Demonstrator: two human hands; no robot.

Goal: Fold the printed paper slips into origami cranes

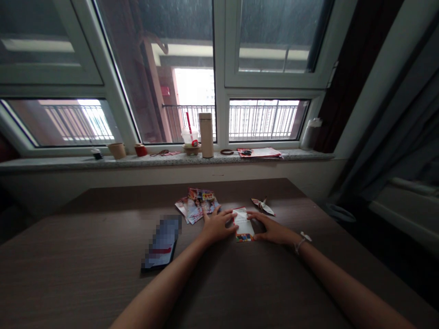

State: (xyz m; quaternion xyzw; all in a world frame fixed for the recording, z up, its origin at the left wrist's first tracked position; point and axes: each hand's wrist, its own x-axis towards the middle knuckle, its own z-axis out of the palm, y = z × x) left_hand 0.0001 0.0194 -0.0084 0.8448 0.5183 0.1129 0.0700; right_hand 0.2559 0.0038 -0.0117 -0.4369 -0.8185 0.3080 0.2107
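Observation:
A small folded sheet of paper [243,224] lies on the table, white on top with red edges and a colourful printed strip at its near end. My left hand [218,226] holds its left edge, with some fingers spread toward the printed papers. On the opposite edge is my right hand [272,229], its fingers at the upper right side and its thumb near the lower corner. Just beyond the right hand sits a folded paper crane [263,205]. A loose pile of colourful printed papers [197,205] lies beyond my left hand.
A phone [162,244] with a blurred screen lies left of my left forearm on the brown table [85,256]. Along the windowsill [222,158] stand a beige thermos [206,137], a cup with a red straw [190,136], a paper cup [117,151] and scissors [244,152].

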